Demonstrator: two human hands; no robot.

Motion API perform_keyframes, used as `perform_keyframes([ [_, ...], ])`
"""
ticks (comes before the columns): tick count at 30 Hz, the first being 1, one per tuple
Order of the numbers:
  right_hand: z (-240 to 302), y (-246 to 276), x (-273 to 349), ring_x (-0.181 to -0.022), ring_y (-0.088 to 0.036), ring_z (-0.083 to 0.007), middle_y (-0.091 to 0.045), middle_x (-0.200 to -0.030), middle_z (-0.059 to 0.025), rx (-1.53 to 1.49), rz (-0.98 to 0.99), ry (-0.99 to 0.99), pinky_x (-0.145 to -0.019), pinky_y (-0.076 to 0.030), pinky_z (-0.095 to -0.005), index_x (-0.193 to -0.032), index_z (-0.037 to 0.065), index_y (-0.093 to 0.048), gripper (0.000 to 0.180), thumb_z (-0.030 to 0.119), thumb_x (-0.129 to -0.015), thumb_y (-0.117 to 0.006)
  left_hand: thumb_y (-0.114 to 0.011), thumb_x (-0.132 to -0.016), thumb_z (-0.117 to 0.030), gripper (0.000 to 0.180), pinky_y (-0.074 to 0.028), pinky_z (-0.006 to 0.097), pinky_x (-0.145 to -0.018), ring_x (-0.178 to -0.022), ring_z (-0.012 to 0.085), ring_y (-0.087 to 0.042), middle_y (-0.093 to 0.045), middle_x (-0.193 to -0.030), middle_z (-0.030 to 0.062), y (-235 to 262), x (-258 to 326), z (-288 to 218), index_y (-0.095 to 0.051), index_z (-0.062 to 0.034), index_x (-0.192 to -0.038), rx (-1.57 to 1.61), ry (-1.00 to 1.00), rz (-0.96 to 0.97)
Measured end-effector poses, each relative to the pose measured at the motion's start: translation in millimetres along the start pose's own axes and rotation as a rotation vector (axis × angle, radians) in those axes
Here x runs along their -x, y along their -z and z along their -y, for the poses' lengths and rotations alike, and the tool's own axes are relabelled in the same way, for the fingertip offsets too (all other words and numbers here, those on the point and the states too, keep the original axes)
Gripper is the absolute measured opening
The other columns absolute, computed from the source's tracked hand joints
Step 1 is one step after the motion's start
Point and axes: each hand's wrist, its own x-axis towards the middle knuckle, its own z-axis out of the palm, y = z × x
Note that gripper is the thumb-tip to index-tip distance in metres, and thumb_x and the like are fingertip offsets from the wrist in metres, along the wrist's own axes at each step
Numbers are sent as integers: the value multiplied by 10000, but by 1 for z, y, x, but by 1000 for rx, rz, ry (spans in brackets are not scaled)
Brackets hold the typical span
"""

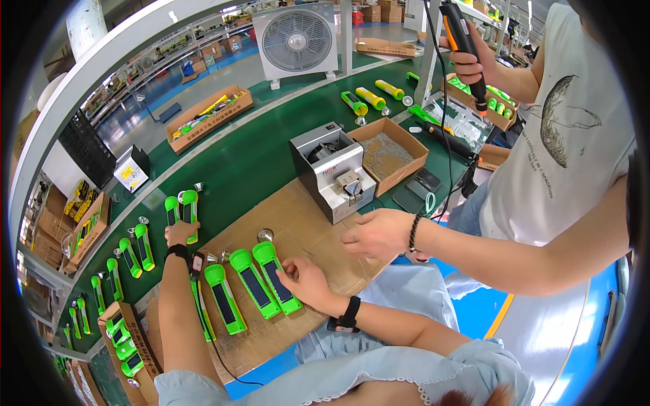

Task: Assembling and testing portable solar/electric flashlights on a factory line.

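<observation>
Head view: on a long green workbench (244,162) lies a brown cardboard sheet (318,237), with a grey screw feeder (332,169) at its far side. Of the green solar flashlights (224,301) lined up on the sheet, the rightmost flashlight (276,279) lies just left of the right hand (310,283), the nearer one; its long axis runs away from the body, far end leaning left. That hand's fingers are half curled at its edge; I cannot tell whether they pinch. Farther left, the left hand (179,233) bends over the near ends of a flashlight pair (190,203), its grip hidden.
</observation>
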Motion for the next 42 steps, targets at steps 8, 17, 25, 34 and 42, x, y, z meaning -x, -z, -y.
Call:
perform_keyframes([
  [8,-12,9,21,-647,-564,-210,-566,-742,-108,-128,55,12,-595,-458,-312,-882,8,-556,176,151,-797,-614,-634,-634,-540,711,-395,504,-903,-1154,432,-404,-370,-1260,288,19,47,25,-533,-159,-1226,66,-155,-151],
  [17,-30,61,75,-541,-475,-70,-539,-649,-16,-123,254,147,-489,-392,-211,-791,16,-563,108,88,-787,-644,-635,-659,-533,754,-399,483,-916,-1103,498,-420,-430,-1129,351,0,232,150,-523,-56,-1232,62,-81,-293],
  [25,-38,103,88,-585,-539,-145,-558,-659,-47,48,477,284,-534,-430,-253,-792,40,-592,99,79,-744,-670,-474,-890,-392,502,-316,437,-995,-1173,417,-387,-403,-1246,275,-74,276,205,-491,-24,-1231,317,-217,-531],
  [34,-46,209,140,-611,-576,-188,-598,-689,-55,418,364,-290,-597,-468,-308,-881,54,-619,227,207,-736,-702,-409,-873,-87,406,-249,399,-1004,-1147,333,-358,-382,-1204,207,-92,288,217,-345,50,-1250,550,-289,-497],
  [42,-43,276,242,-743,-608,-182,-650,-857,-106,-121,-148,-1496,-662,-478,-314,-909,-11,-588,322,302,-835,-579,-435,-879,-159,412,-264,436,-964,-1083,355,-382,-394,-1165,233,-86,284,234,-377,66,-1220,547,-342,-479],
])
